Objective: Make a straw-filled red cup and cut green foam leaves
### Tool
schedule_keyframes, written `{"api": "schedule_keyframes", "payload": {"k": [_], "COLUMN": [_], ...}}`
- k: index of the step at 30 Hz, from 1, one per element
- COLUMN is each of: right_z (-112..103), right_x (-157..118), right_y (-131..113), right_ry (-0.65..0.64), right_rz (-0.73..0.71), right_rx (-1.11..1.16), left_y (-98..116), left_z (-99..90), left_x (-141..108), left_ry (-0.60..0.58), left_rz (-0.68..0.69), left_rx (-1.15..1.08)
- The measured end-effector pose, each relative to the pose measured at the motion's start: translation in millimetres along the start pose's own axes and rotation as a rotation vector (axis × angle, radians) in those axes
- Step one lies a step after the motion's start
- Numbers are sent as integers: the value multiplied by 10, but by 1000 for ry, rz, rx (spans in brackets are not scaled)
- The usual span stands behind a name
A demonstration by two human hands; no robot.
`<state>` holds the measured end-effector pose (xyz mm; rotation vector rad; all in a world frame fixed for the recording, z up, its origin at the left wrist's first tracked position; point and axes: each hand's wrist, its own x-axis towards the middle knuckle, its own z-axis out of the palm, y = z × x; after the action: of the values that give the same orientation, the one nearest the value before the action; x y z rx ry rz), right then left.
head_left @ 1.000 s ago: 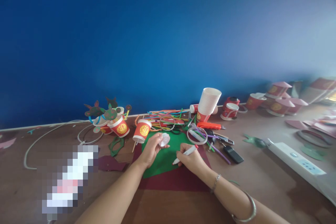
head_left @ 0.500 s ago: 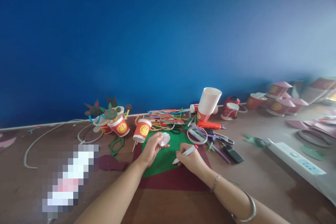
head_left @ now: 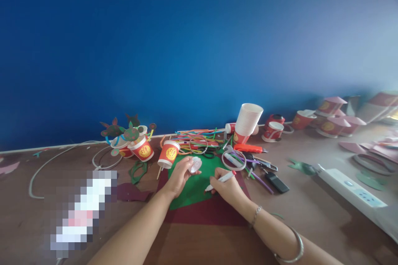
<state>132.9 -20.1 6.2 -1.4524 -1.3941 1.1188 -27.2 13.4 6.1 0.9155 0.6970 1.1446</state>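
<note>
Held between the fingers and thumb of my left hand (head_left: pixel 180 177) is a small, round, whitish translucent piece (head_left: pixel 195 165), perhaps a cap or small cup; I cannot tell which. My right hand (head_left: pixel 225 185) grips a white marker with a red end (head_left: pixel 224 177) like a pen, its tip pointing down and left close to a green paper sheet (head_left: pixel 189 196). Under the green sheet lies a dark red sheet (head_left: pixel 205 214). Beyond my left hand a red paper cup (head_left: pixel 168 153) with a gold emblem stands tilted on sticks.
Colored pipe cleaners (head_left: pixel 205 136) lie along the wall. A stack of paper cups (head_left: pixel 248 120), an orange cutter (head_left: pixel 248 148) and a black key fob (head_left: pixel 276 182) are on the right, with a white power strip (head_left: pixel 354 188) farther out. Decorated cups (head_left: pixel 141 149) stand at left.
My right hand and the marker have shifted very slightly to the right and up. My left hand keeps its hold on the round piece, nearly still.
</note>
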Motion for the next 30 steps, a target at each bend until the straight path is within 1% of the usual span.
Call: {"api": "schedule_keyframes", "payload": {"k": [7, 12, 17, 24, 30], "right_z": [0, -4, -1, -5, -12], "right_x": [7, 4, 1, 13, -2], "right_y": [51, 82, 55, 87, 41], "right_ry": [-8, -56, -31, -47, -43], "right_rz": [1, -4, -28, -35, -29], "right_rx": [1, -18, -78, -80, -70], "left_y": [-10, -26, -20, -26, -35], "left_z": [-7, -16, -8, -14, -24], "left_x": [6, 11, 10, 10, 16], "left_ry": [-4, 18, 4, 2, -12], "left_rz": [2, 0, 5, 5, 8], "left_rx": [-13, -12, -9, -16, -10]}}
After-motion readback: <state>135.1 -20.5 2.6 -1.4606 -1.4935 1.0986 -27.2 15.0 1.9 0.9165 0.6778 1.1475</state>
